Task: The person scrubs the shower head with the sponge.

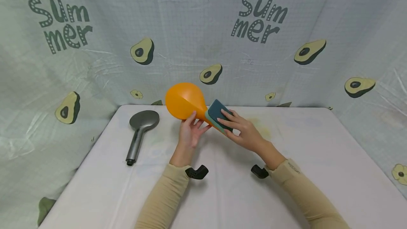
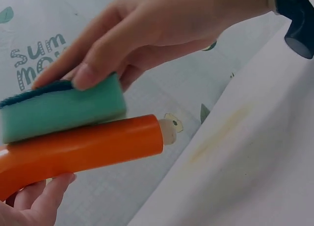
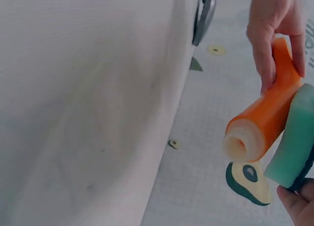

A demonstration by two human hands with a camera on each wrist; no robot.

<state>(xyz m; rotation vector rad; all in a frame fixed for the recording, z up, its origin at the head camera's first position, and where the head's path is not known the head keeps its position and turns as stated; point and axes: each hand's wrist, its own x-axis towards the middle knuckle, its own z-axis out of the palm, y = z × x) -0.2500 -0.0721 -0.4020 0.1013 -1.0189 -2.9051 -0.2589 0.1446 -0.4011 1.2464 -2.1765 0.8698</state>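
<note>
An orange shower head (image 1: 183,99) is held up over the far part of the table, its round head toward the upper left. My left hand (image 1: 189,134) grips it at the neck, with thumb and fingers on either side in the right wrist view. A two-layer sponge (image 1: 218,113), dark blue on one face and green on the other, is pinched in my right hand (image 1: 247,130). Its green face lies along the orange handle (image 2: 113,141). From the handle's end sticks a pale, hollow connector (image 3: 240,145). The sponge partly covers the handle in the head view.
A grey shower head (image 1: 137,138) lies on the white table (image 1: 105,193) to the left of my left hand. Behind the table hangs a pale curtain (image 1: 178,20) printed with avocados and lettering. Yellowish stains (image 2: 221,133) mark the tabletop near my right hand.
</note>
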